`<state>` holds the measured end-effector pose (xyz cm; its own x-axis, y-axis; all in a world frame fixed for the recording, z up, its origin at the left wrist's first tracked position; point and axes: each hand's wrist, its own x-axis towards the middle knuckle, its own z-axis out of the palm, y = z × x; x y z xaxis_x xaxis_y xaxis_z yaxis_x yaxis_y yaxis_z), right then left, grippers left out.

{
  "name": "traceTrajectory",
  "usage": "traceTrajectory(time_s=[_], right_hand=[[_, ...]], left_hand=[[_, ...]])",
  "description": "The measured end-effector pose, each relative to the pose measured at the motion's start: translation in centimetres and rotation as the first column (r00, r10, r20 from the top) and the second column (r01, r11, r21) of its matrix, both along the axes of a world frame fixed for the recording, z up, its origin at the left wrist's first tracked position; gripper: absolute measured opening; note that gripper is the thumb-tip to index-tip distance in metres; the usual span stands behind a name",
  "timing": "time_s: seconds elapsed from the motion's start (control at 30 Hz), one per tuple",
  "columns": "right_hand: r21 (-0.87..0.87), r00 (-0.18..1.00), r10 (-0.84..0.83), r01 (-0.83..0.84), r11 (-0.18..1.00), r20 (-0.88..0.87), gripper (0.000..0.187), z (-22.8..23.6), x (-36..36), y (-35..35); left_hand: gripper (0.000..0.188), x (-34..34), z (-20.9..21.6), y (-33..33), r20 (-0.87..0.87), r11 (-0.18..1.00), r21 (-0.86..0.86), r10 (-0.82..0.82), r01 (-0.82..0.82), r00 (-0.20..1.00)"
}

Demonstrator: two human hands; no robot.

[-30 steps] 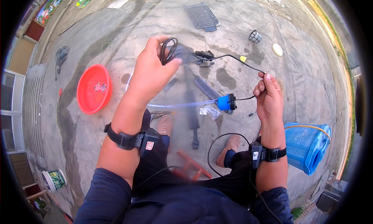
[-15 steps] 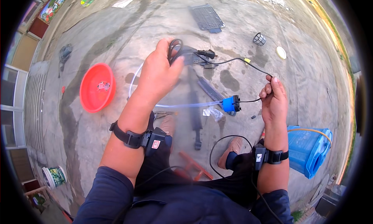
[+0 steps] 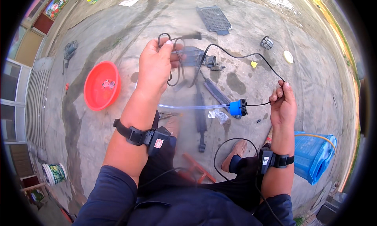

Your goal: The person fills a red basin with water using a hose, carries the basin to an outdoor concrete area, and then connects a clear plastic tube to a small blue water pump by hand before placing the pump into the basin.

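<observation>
My left hand (image 3: pixel 155 67) is raised over the concrete ground and grips loops of a thin black cable (image 3: pixel 231 53). The cable arcs to the right, where my right hand (image 3: pixel 283 104) pinches it between the fingertips. From there it runs down to a small blue pump (image 3: pixel 237 107) that hangs between my hands, with a clear hose (image 3: pixel 188 106) leading left from it. Black straps (image 3: pixel 201 120) and a grey part (image 3: pixel 194 57) lie on the ground below my hands.
A red basin (image 3: pixel 101 86) sits on the ground at the left. A blue sprayer tank (image 3: pixel 316 157) stands at my right side. A grey grate (image 3: pixel 214 18), a small black strainer (image 3: pixel 266 42), a white disc (image 3: pixel 288 56) and a painted bucket (image 3: pixel 55 173) lie around.
My left hand has lifted further up and away with the cable loops, and the cable between my hands has drawn into a wider arc. The right hand has stayed about where it was.
</observation>
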<state>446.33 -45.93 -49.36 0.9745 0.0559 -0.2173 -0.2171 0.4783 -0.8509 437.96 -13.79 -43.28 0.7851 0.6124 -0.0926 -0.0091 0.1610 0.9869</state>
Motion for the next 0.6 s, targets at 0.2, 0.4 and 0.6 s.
traceTrajectory(time_s=[0.2, 0.4, 0.6], right_hand=[[0.013, 1.0, -0.019, 0.018, 1.0, 0.018, 0.028, 0.1, 0.3, -0.4], [0.015, 0.991, 0.067, -0.069, 0.998, 0.114, 0.02, -1.0, 0.5, 0.0], [-0.032, 0.966, 0.187, -0.185, 0.982, 0.178, 0.015, -1.7, 1.8, 0.8]], left_hand=[[0.008, -0.2, 0.6, 1.7, 0.066, 0.967, -0.157, 0.21, -0.198, 0.975], [0.01, 0.0, -0.2, 2.6, 0.166, 0.952, -0.18, 0.279, -0.248, 0.946], [0.01, -0.7, 1.7, 5.6, 0.221, 0.938, -0.203, 0.322, -0.28, 0.921]])
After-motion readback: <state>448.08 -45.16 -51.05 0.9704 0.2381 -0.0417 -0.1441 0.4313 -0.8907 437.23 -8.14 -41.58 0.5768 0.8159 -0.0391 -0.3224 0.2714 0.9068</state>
